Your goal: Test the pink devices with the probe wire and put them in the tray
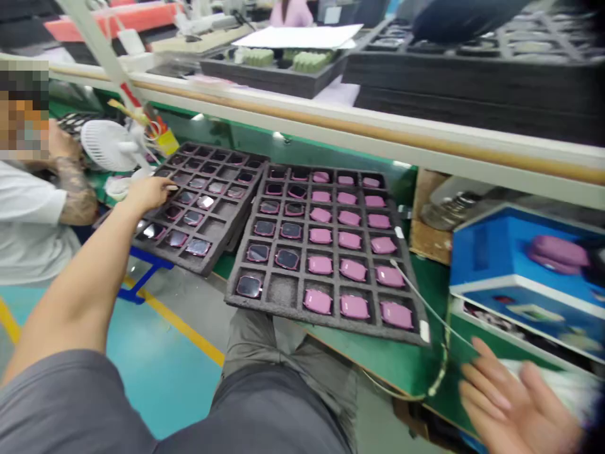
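Observation:
My left hand (150, 192) reaches over the left foam tray (215, 249), fingers drawn together at its left-hand cells. Whatever is between the fingertips is too small to make out. That tray holds dark-faced, pink-rimmed watch cases (193, 217). In front of me, a second foam tray (282, 291) carries dark-faced watch cases (258, 253) in its left columns and pink watch cases (353, 270), backs up, in the others. My right hand (515, 397) is at the lower right, palm turned up, fingers apart. A thin white cord (432, 309) runs from the tray's right side toward its fingertips.
A blue box (501, 252) with a pink case on top stands at the right. A shelf rail (302, 116) crosses above the trays, with black trays (472, 88) on it. A white fan (106, 145) and a co-worker's arm (73, 183) are at the left.

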A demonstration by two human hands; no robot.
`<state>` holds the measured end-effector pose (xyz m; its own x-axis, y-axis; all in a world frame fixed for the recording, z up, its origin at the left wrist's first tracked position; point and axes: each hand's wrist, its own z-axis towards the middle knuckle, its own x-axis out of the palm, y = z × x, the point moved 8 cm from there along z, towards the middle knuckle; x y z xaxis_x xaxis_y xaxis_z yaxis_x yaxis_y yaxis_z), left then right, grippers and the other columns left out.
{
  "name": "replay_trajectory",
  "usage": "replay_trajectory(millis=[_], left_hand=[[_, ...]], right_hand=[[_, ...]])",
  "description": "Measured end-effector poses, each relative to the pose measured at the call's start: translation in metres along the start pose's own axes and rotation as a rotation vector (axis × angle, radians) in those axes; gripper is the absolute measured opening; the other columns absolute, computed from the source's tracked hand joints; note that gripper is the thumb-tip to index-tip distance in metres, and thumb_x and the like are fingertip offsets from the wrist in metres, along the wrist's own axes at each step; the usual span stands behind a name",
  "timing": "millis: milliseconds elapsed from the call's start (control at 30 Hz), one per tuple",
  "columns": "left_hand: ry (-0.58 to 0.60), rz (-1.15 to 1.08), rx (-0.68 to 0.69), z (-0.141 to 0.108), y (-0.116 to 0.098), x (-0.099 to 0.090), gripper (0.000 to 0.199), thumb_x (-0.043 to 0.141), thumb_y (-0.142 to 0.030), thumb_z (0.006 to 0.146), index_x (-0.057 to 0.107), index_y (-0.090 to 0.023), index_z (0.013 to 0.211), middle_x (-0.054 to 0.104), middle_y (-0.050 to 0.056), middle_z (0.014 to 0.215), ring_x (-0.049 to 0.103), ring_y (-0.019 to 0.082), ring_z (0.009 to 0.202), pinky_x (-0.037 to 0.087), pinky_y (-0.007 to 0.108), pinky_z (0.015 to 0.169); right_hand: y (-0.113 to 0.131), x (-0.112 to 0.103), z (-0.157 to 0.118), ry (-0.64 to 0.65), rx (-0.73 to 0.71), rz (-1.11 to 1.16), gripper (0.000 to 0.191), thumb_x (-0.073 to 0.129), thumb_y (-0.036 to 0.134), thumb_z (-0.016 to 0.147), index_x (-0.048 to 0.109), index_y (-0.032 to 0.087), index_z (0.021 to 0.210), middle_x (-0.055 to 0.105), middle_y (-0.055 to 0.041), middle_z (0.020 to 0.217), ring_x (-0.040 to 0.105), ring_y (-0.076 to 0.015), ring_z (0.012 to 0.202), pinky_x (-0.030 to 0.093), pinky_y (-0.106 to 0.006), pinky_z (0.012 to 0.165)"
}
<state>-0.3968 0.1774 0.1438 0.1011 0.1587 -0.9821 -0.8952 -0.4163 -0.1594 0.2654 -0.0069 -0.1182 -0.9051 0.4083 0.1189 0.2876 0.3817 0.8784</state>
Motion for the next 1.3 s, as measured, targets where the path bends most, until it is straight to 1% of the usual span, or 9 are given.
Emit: replay_trajectory(millis=[100,167,200,367,467,600,700,967,1300], left_hand=[[-0.152,-0.013,0.104,-0.016,-0.034,-0.006,0.021,0.055,-0.025,0.089,0.074,-0.018,0.084,0.077,0.004,0.112,0.053,0.040,0.139,0.053,0.059,0.095],[-0.245,-0.144,0.210,-0.052,-0.080,-0.004,0.025,0.065,-0.028,0.087,0.073,-0.018,0.108,0.077,0.004,0.111,0.068,0.035,0.122,0.053,0.058,0.104],[-0.213,-0.243,0.260,-0.075,-0.107,0.007,0.031,0.066,-0.030,0.087,0.071,-0.017,0.116,0.077,0.003,0.109,0.072,0.030,0.113,0.055,0.052,0.102],[0.248,-0.762,0.426,-0.213,-0.255,0.102,0.026,0.068,-0.022,0.086,0.073,-0.016,0.111,0.079,0.004,0.101,0.074,0.016,0.089,0.059,0.027,0.082],[0.447,-0.942,0.351,-0.257,-0.301,0.153,0.026,0.072,-0.021,0.083,0.074,-0.015,0.109,0.079,0.007,0.095,0.074,0.016,0.078,0.060,0.026,0.073],[0.502,-1.068,0.218,-0.267,-0.312,0.186,0.032,0.077,-0.022,0.080,0.074,-0.014,0.111,0.080,0.009,0.099,0.076,0.018,0.082,0.062,0.029,0.080],[0.484,-1.116,0.147,-0.266,-0.309,0.195,0.036,0.077,-0.023,0.080,0.073,-0.012,0.114,0.080,0.012,0.106,0.077,0.020,0.091,0.063,0.031,0.086],[0.483,-1.128,0.197,-0.277,-0.314,0.197,0.033,0.079,-0.026,0.083,0.077,-0.017,0.115,0.079,0.009,0.113,0.077,0.024,0.101,0.063,0.036,0.097],[0.470,-1.101,0.225,-0.278,-0.314,0.196,0.033,0.078,-0.025,0.085,0.077,-0.018,0.117,0.079,0.007,0.115,0.077,0.024,0.101,0.063,0.037,0.098]], right_hand=[[-0.003,0.007,0.000,-0.063,0.171,0.156,0.026,0.063,0.068,0.066,0.064,0.041,0.062,0.011,0.0057,0.067,0.024,-0.0171,0.052,0.002,-0.041,0.061],[0.018,0.023,0.006,-0.027,0.061,0.290,0.024,0.073,0.060,0.065,0.065,0.037,0.066,0.016,0.0045,0.067,0.017,-0.0131,0.051,0.003,-0.041,0.057],[0.027,0.033,0.008,0.002,0.002,0.348,0.023,0.077,0.056,0.066,0.068,0.035,0.069,0.022,0.0028,0.066,0.020,-0.0121,0.051,0.004,-0.040,0.053],[0.049,0.087,0.004,0.104,-0.197,0.470,0.022,0.083,0.040,0.075,0.074,0.028,0.091,0.053,0.0005,0.071,0.048,-0.0108,0.057,0.033,-0.024,0.042],[0.052,0.107,0.001,0.097,-0.338,0.440,0.017,0.081,0.034,0.082,0.073,0.025,0.095,0.061,0.0018,0.076,0.058,-0.0104,0.062,0.046,-0.022,0.048],[0.051,0.112,0.003,0.019,-0.457,0.366,0.014,0.073,0.035,0.091,0.071,0.022,0.095,0.073,-0.0060,0.105,0.072,-0.0173,0.087,0.063,-0.029,0.067],[0.048,0.113,0.004,-0.008,-0.493,0.287,0.014,0.069,0.034,0.095,0.070,0.021,0.098,0.076,-0.0068,0.099,0.075,-0.0187,0.087,0.066,-0.033,0.077],[0.043,0.115,0.001,0.001,-0.554,0.203,0.010,0.067,0.030,0.096,0.073,0.023,0.098,0.077,-0.0069,0.102,0.075,-0.0217,0.096,0.064,-0.040,0.091],[0.042,0.113,0.003,0.012,-0.552,0.207,0.009,0.068,0.030,0.095,0.074,0.024,0.098,0.077,-0.0069,0.102,0.075,-0.0229,0.096,0.064,-0.043,0.092]])
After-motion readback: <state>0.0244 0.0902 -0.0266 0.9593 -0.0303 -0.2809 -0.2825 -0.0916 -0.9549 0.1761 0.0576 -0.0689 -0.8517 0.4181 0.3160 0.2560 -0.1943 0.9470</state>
